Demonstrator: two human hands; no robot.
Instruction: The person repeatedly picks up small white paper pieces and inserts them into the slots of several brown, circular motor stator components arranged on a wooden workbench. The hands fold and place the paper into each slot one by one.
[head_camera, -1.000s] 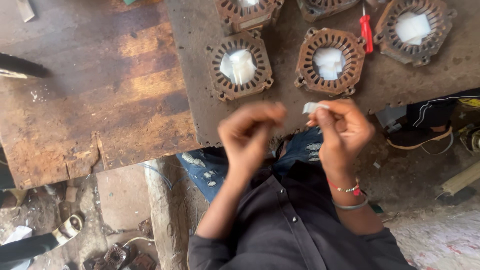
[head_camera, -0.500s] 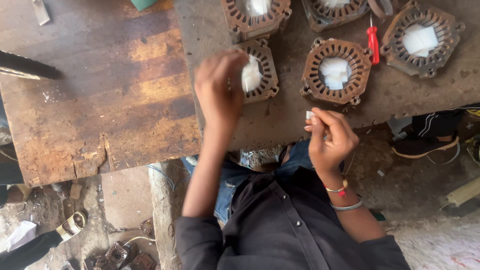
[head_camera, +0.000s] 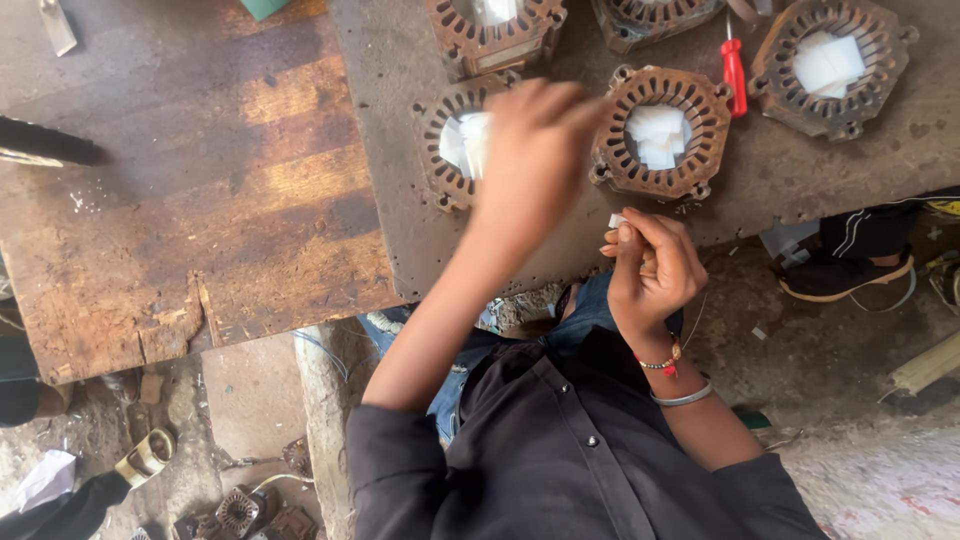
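Nearest the camera, the right hand (head_camera: 652, 270) hovers at the near edge of the workbench (head_camera: 400, 200), fingers curled and pinching a small white slip of paper (head_camera: 617, 220) between thumb and fingertips. Only one end of the slip shows, poking out toward the bench; its long axis cannot be told. Two bracelets circle that wrist, one beaded and one plain metal.

Farther out, the left hand (head_camera: 535, 150) reaches over the bench, blurred, fingers bunched at the stack of white slips (head_camera: 465, 140) inside the nearest rusty stator ring (head_camera: 445, 150); whether it has hold of one cannot be told. The ring lies flat, its bore facing up.

Five stator rings show in all: this one, a second (head_camera: 660, 130) just to its right holding its own pile of white slips, a third (head_camera: 835, 65) at the far right also filled, and two at the far edge, one (head_camera: 495, 30) with white inside and one (head_camera: 655, 18) cut off by the frame. One red-handled screwdriver (head_camera: 735, 75) lies between the second and third rings, its long axis running away from the person, tip pointing far.

Compared with half a second ago, the left hand has shifted slightly right over the same ring, while the right hand keeps its pinch at the bench edge. One second ago both hands were together near the body, working the slip.
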